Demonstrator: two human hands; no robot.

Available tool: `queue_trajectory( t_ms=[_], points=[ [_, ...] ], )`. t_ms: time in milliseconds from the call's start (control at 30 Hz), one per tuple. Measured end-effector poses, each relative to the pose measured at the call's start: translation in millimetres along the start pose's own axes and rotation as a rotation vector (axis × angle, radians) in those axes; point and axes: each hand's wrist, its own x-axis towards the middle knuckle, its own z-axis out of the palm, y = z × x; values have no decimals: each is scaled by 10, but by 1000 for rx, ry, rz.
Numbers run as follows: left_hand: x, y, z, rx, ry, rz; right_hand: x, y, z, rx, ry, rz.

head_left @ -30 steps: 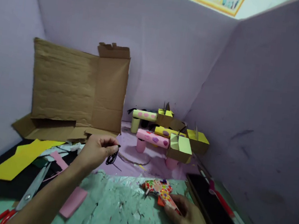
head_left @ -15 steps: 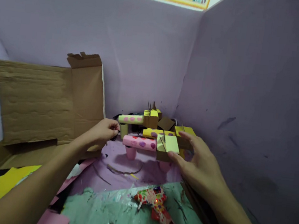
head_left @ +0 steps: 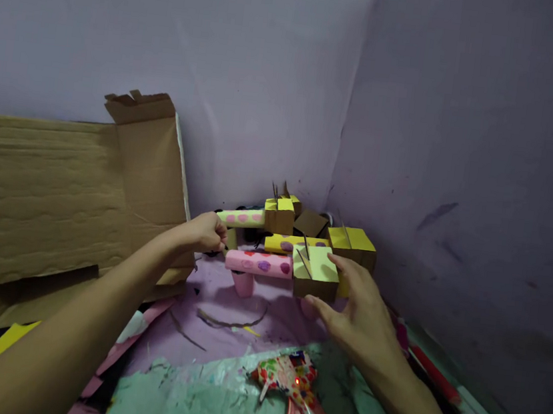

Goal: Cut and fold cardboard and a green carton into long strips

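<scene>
My left hand (head_left: 209,232) is pinched at the left end of a pink paper tube (head_left: 259,264) with red and purple spots. A tiny dark piece shows at its fingertips, too small to name. The tube joins a cardboard box (head_left: 314,288) with a pale yellow top and two thin sticks standing up from it; pink cups (head_left: 243,285) support this model. My right hand (head_left: 352,304) is spread around the box's right front corner, thumb and fingers apart. Behind stand a yellow spotted tube (head_left: 279,243) with a yellow-topped box (head_left: 353,239) and a pale spotted tube (head_left: 242,217).
A glue gun (head_left: 288,376) with a patterned cover and a lit red dot lies in front on a green sheet (head_left: 182,397). An opened carton (head_left: 45,199) leans at left. Dark strips (head_left: 229,322) and paper scraps lie about. Purple walls (head_left: 271,85) close in behind and right.
The view has tipped down and shifted slightly. My left hand has moved right, closer to the pink tube's end. My right thumb has dropped from the box's top edge to its lower front.
</scene>
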Motion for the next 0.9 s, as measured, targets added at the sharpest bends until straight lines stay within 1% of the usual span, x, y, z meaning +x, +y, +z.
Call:
queue_trajectory(
  t_ms=[100,333,600,900],
  points=[
    [32,-15,-12,-1,-35,2,-11,6,17,-16,5,-15],
    [114,-66,-25,-42,-125,23,3,24,-1,-42,7,22],
    [157,-21,-31,-66,-131,-11,7,26,0,-60,-13,25],
    [204,-10,7,-88,-138,-34,7,42,-1,-63,6,14]
  ],
)
